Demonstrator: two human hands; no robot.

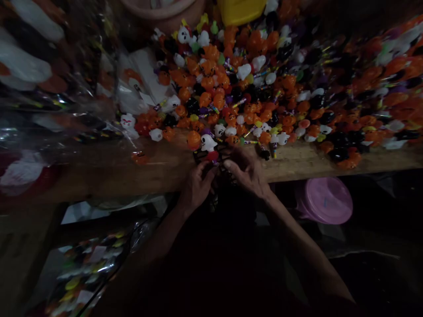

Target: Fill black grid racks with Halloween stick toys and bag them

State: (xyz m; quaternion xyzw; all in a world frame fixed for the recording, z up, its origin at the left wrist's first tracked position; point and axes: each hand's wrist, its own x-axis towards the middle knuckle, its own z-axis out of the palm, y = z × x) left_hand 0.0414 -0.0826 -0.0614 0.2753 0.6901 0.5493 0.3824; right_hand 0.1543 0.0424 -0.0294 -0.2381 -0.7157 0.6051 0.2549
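Observation:
My left hand [196,187] is at the front edge of the wooden bench, thumb and fingers closed together at the lower end of a small toy. This looks like a white ghost figure [208,142] with a red part [212,156] and a bit of purple under it; the exact grip is dim. Just to the right, my right hand [247,171] has its fingers curled and its thumb pointing left. Whatever lies between those fingertips is too dark to make out. Under both hands is a black grid-like piece [226,154]. An orange pumpkin toy [193,140] sits beside the ghost.
A large heap of orange, white and black Halloween toys [251,108] covers the wooden bench [294,165]. Clear plastic bags [76,114] of toys stand at left. A yellow container [241,11] and pinkish basin [161,11] are behind. A pink lid [327,201] sits below right.

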